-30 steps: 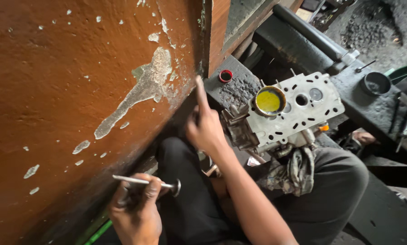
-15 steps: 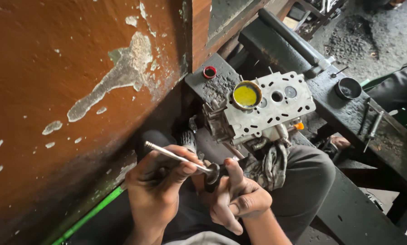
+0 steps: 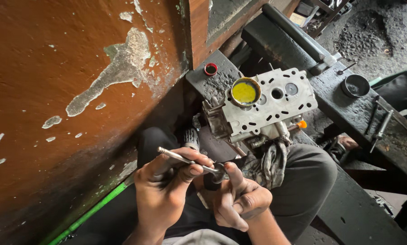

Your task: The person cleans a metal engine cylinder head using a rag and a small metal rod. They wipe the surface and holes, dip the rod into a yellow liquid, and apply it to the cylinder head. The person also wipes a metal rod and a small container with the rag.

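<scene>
**Valve held in both hands over the lap**

Left hand (image 3: 165,188) grips the valve (image 3: 192,162) by its stem: fingers curled over the thin metal rod, thumb pressed on it from above. Stem runs from upper left down to the right, tilted, its free tip sticking out past the knuckles. Right hand (image 3: 237,199) is loosely curled just beside the left; its thumb and forefinger meet at the valve's dark round head (image 3: 219,172). Whether it pinches the head or only touches it, cannot tell. Both hands sit low in the near centre, above the person's dark trousers (image 3: 303,181).

Just beyond the hands, a patterned rag (image 3: 269,165) hangs over the knee. Above it, a grey cylinder head (image 3: 269,106) rests tilted against the lap and a dark bench edge, flat face up, dotted with holes and slots. A small round tin of yellow paste (image 3: 244,91) sits on its left end. An orange cap (image 3: 302,124) shows at its right lower edge.

Farther left on the bench, a small red-rimmed cap (image 3: 210,69). To the right, a dark greasy bench (image 3: 348,113) carries a round metal cup (image 3: 355,85) and a few slim tools (image 3: 379,122). Whole left side is a brown wall (image 3: 67,90) with peeling patches. A green strip (image 3: 92,211) runs along its base, near left.
</scene>
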